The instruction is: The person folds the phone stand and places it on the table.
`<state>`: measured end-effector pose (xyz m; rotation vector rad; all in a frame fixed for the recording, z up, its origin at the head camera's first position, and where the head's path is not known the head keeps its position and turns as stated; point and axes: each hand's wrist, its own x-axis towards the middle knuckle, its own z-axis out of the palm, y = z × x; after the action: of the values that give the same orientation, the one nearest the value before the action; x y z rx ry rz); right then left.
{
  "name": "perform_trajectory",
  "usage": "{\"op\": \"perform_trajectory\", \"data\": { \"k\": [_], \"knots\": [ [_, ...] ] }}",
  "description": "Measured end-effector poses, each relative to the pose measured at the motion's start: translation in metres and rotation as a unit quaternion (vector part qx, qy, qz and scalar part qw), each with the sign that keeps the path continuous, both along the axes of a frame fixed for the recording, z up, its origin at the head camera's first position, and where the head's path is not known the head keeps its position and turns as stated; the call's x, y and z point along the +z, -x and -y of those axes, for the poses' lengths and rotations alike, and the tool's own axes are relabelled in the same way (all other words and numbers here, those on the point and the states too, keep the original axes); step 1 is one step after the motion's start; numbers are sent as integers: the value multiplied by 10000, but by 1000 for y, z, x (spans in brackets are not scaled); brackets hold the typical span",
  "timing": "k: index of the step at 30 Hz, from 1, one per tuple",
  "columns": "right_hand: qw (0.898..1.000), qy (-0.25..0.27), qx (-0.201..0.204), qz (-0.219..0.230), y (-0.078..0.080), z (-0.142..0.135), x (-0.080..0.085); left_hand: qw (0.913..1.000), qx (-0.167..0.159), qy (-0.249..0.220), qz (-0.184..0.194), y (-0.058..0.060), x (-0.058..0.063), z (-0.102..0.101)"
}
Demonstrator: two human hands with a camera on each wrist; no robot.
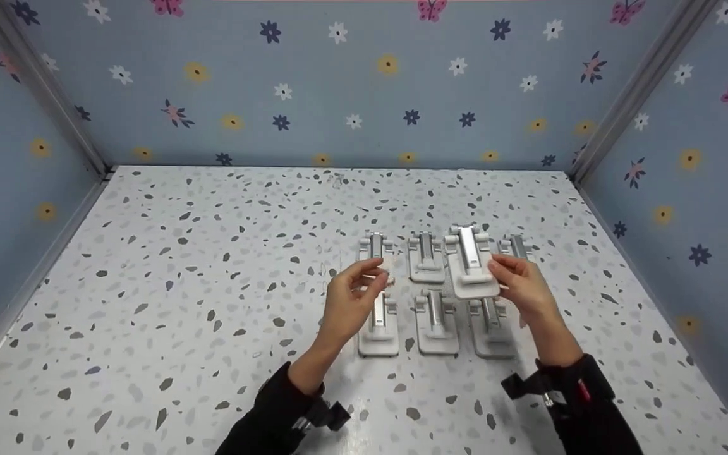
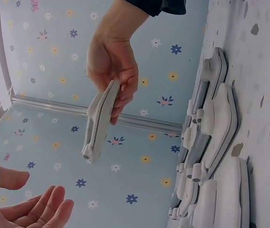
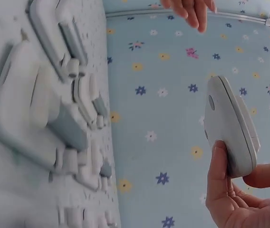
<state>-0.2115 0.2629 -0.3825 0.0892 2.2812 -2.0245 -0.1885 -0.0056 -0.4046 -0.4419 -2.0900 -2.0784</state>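
Note:
Between the thumb and fingers of my right hand (image 1: 528, 289) is a white folding phone stand (image 1: 469, 262) with a silver arm, raised above the table. The right wrist view shows the smooth underside of this phone stand (image 3: 225, 126), pinched near one end. My left hand (image 1: 348, 303) hovers over the left side of the group, its fingers loosely bent around nothing. In the left wrist view, the left hand's fingers (image 2: 42, 209) are apart from the raised stand. Several similar folded stands lie below in two rows, including a front middle stand (image 1: 438, 332) and a front left stand (image 1: 378, 338).
The speckled white table (image 1: 181, 284) carries the rows of stands on its right half. Behind it rises a blue flowered panel (image 1: 313, 82), with side panels at left and right. A back right stand (image 1: 515, 245) is partly hidden by the right hand.

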Motion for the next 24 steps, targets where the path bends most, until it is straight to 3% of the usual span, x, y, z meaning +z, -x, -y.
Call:
{"op": "perform_trajectory", "data": {
  "k": [6, 11, 18, 24],
  "knots": [
    [9953, -813, -252, 452, -1, -43, -14, 9960, 582, 641, -202, 5, -7, 17],
    [9868, -1344, -139, 888, -7, -69, -21, 9832, 1170, 1370, -306, 13, -13, 42],
    [9794, -1662, 62, 1143, -18, -94, -32, 9527, 1723, 2486, -291, 28, -15, 86],
    [9666, -2128, 158, 1421, -28, -110, -40, 9119, 1830, 3673, 4, 39, -13, 117]
  ]
}}
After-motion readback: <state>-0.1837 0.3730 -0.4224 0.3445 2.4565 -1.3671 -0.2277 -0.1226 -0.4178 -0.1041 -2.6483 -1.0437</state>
